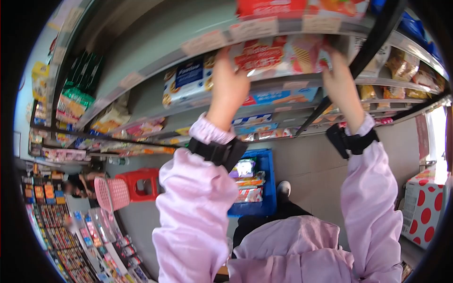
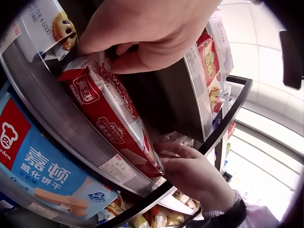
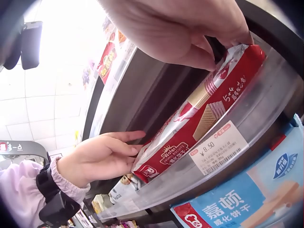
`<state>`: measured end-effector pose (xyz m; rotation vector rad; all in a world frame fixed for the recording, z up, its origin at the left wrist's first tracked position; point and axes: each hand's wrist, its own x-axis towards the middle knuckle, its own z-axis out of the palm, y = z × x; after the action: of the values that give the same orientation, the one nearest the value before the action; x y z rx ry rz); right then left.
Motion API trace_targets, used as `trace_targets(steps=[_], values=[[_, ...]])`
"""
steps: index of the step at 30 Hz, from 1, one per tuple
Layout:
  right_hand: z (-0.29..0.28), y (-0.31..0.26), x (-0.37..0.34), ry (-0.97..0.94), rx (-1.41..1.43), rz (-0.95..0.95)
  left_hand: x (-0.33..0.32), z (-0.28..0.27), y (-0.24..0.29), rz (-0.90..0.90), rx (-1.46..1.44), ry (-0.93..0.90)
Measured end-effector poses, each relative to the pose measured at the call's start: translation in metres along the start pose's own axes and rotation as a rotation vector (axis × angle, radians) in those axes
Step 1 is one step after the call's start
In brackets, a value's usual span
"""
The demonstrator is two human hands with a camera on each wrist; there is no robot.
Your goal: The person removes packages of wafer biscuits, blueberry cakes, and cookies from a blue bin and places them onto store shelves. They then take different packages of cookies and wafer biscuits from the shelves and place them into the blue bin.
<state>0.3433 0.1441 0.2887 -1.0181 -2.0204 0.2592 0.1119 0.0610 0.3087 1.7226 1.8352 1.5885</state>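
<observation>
A red and white pack of wafer biscuits (image 1: pixel 269 60) stands at the front of a store shelf, strawberry and wafer pictures on its face. My left hand (image 1: pixel 230 87) grips its left end; in the left wrist view, that hand's thumb and fingers (image 2: pixel 137 61) pinch the crimped wrapper. At the opposite end, my right hand (image 1: pixel 341 78) holds the pack, with fingers (image 3: pixel 202 54) over the wrapper's corner in the right wrist view. Just left of the pack sits a blue and white cookie pack (image 1: pixel 188 78), close beside my left hand.
A price tag (image 3: pixel 216 147) lines the shelf edge. Blue wafer packs (image 2: pixel 47 166) lie one shelf below. A black shelf post (image 1: pixel 377 40) rises near my right hand. On the floor stands a blue basket (image 1: pixel 269 184) with several packs, near a red stool (image 1: pixel 141 184).
</observation>
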Motion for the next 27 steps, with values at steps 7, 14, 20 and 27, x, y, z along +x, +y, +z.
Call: trace_targets(steps=[7,14,20,27], values=[[-0.023,-0.021,0.005,-0.090,0.149,0.023,-0.013,-0.018,0.030,-0.073,0.051,0.078],[-0.052,-0.060,-0.008,-0.072,0.154,0.107,-0.032,-0.027,0.040,0.051,0.005,0.154],[-0.056,-0.062,-0.021,-0.090,0.146,0.125,-0.041,-0.037,0.054,0.027,0.026,0.100],[-0.058,-0.060,-0.034,-0.118,0.211,0.184,-0.049,-0.040,0.060,-0.043,-0.033,0.065]])
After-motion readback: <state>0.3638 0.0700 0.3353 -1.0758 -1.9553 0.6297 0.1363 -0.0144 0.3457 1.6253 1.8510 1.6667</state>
